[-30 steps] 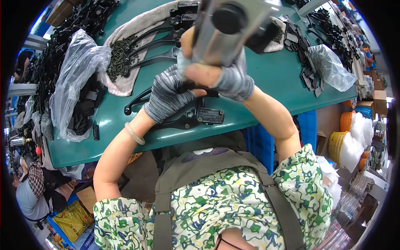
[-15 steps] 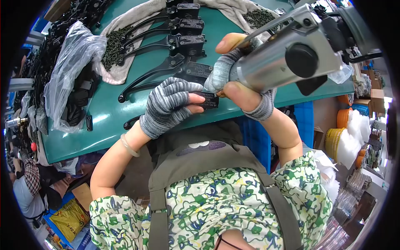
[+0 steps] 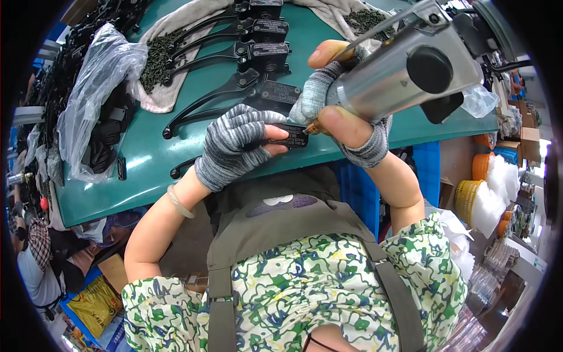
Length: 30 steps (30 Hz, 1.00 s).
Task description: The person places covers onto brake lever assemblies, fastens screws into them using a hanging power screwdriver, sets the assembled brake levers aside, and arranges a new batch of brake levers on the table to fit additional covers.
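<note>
My right hand point(image 3: 346, 105) is wrapped round a silver power screwdriver point(image 3: 387, 79), which is tilted with its tip pointing down and left. Its brass-coloured nose meets the right end of a black brake-lever assembly's printed reservoir cap point(image 3: 296, 136). My left hand point(image 3: 234, 144) grips that assembly, fingertips on the cap; much of the part is hidden under the glove. Both hands wear grey striped fingerless gloves. Beyond them, several more brake-lever assemblies point(image 3: 270, 53) lie in a row, levers pointing left.
Small dark screws lie in a left pile point(image 3: 158, 64) and a right pile point(image 3: 366, 20) on a pale cloth point(image 3: 158, 102). A clear plastic bag point(image 3: 97, 94) covers black parts at the left of the green table point(image 3: 141, 176). Blue crates point(image 3: 360, 193) stand below the edge.
The screwdriver and my right hand have shifted slightly right, and the brass-coloured nose shows more clearly at the cap. My left hand keeps its grip. The whole view has shifted a little.
</note>
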Motion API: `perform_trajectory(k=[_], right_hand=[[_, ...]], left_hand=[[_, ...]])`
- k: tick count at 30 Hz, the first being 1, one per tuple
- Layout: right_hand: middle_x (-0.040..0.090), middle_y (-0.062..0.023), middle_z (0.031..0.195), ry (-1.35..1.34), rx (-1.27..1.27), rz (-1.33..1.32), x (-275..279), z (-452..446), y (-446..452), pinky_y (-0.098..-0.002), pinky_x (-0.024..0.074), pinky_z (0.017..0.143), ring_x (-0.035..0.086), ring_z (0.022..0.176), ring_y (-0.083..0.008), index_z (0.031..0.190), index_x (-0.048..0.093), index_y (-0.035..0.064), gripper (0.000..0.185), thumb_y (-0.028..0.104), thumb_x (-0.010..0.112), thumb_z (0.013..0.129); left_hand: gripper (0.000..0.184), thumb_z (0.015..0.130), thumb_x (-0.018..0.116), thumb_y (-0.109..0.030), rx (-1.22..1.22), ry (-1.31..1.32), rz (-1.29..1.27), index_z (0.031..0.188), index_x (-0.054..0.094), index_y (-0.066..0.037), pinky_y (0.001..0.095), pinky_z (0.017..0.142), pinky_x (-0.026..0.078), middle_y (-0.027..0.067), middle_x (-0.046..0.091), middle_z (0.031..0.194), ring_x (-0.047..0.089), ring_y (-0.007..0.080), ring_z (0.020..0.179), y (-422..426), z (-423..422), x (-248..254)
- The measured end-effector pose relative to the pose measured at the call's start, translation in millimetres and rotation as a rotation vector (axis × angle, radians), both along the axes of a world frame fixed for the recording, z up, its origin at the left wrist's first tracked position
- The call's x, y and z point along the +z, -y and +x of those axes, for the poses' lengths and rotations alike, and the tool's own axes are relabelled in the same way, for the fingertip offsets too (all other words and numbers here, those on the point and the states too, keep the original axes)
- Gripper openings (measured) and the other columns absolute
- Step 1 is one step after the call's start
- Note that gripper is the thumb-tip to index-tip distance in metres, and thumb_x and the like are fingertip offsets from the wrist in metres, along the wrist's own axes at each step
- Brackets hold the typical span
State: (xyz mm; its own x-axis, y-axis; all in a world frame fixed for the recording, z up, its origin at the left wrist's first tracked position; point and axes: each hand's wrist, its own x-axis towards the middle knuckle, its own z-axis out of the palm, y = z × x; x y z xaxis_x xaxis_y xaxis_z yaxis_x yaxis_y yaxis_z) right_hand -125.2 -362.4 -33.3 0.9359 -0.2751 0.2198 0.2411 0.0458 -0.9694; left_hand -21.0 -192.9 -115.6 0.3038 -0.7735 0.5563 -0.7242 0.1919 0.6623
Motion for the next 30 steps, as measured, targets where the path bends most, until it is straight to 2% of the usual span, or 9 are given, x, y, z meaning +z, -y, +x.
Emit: perform_trajectory(k=[8, 12, 18, 22, 26, 30], right_hand=[[0.056, -0.0038, 0.075, -0.017, 0.018, -0.055, 6, 5, -5, -0.0209, 0.0425, 0.06, 0.053, 0.064, -0.0076, 0.117, 0.047, -0.0023, 0.053, 0.015, 0.069, 0.073], [0.057, -0.0054, 0.08, -0.095, 0.055, 0.037, 9, 3, -5, -0.0214, 0.0426, 0.062, 0.053, 0.068, -0.0079, 0.114, 0.048, -0.0028, 0.052, 0.017, 0.07, 0.071], [0.056, -0.0073, 0.088, -0.042, 0.111, 0.0, 11, 2, -1, -0.0229, 0.0445, 0.066, 0.055, 0.075, -0.0104, 0.103, 0.05, -0.0004, 0.045, 0.021, 0.072, 0.07], [0.056, -0.0082, 0.095, 0.056, 0.136, -0.146, 18, -2, 0, -0.0258, 0.0442, 0.073, 0.054, 0.083, -0.0125, 0.106, 0.052, -0.0008, 0.048, 0.022, 0.071, 0.069], [0.056, -0.0092, 0.102, 0.147, 0.086, -0.306, 14, 11, -14, -0.0286, 0.044, 0.08, 0.054, 0.091, -0.0146, 0.11, 0.053, -0.0011, 0.051, 0.023, 0.07, 0.069], [0.056, -0.0101, 0.108, 0.197, 0.076, -0.316, 3, 25, -19, -0.0315, 0.0438, 0.088, 0.053, 0.099, -0.0167, 0.114, 0.055, -0.0015, 0.054, 0.024, 0.07, 0.069]], left_hand=[[0.029, 0.062, 0.084, -0.015, 0.033, 0.031, 0.013, 0.089, 0.071, -0.016, 0.0322, 0.065, 0.049, 0.0037, 0.069, 0.089, 0.061, 0.0214, 0.072, -1, -1, 3], [0.029, 0.062, 0.084, -0.015, 0.043, 0.014, -0.018, 0.089, 0.071, -0.016, 0.0331, 0.063, 0.049, 0.0033, 0.067, 0.082, 0.06, 0.0222, 0.071, -1, -3, 3], [0.03, 0.062, 0.084, -0.014, 0.044, 0.02, 0.019, 0.09, 0.072, -0.014, 0.0335, 0.063, 0.049, 0.0041, 0.067, 0.081, 0.06, 0.0229, 0.071, 1, -2, 4], [0.031, 0.062, 0.085, -0.014, 0.067, -0.008, -0.035, 0.09, 0.071, -0.013, 0.0331, 0.063, 0.05, 0.005, 0.067, 0.081, 0.061, 0.0228, 0.07, 1, -4, 9], [0.031, 0.062, 0.086, -0.023, 0.153, -0.016, 0.065, 0.086, 0.07, -0.012, 0.034, 0.063, 0.051, 0.006, 0.065, 0.076, 0.061, 0.025, 0.07, -1, -5, 2], [0.032, 0.064, 0.085, -0.027, 0.178, 0.01, 0.105, 0.085, 0.069, -0.011, 0.0352, 0.063, 0.051, 0.007, 0.064, 0.077, 0.061, 0.0267, 0.071, 1, -6, 6]])
